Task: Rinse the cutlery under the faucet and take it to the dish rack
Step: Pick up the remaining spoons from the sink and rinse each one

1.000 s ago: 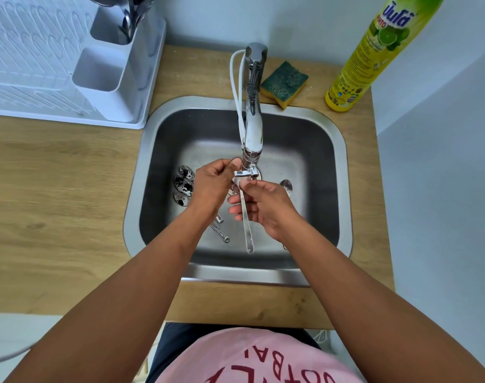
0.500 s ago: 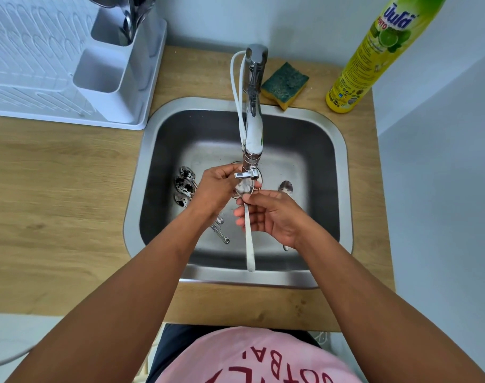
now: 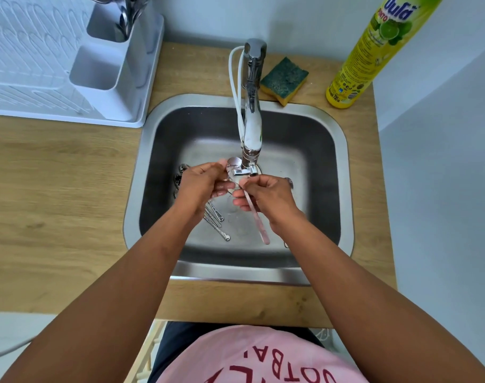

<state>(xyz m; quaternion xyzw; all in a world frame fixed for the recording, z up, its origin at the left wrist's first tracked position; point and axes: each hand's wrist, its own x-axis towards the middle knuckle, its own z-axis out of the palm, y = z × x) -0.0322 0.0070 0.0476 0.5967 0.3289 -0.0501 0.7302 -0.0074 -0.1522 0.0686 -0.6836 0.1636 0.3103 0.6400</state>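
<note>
Right hand [image 3: 266, 193] pinched closed on a spoon [image 3: 256, 217], thumb and forefinger gripping the handle near the bowl end, other fingers curled under it. Spoon handle slants down toward the near wall of the sink, its tip free in the air. Spoon bowl sits up by the faucet outlet [image 3: 251, 168], partly hidden behind the faucet lever. Left hand [image 3: 205, 181] loosely curled, fingertips meeting the spoon bowl just left of the outlet, rubbing position; fingers look wet. The two hands are together, nearly touching over the middle of the sink [image 3: 343, 161]. Water stream itself hard to make out.

Under the left wrist, on the sink floor, more cutlery [image 3: 216, 217] lies in a bunch, handles pointing near-right, bowl ends peeking out left of the hand. Another piece sits partly hidden behind the right hand.

Dish rack [image 3: 42, 78] on the wooden counter [image 3: 56, 189], far left of the sink, with a cutlery holder [image 3: 106, 70]; its rear compartment already has utensils standing in it. Green-yellow sponge [image 3: 285, 78] just right of the faucet base, dish soap bottle [image 3: 374, 48] further right.
</note>
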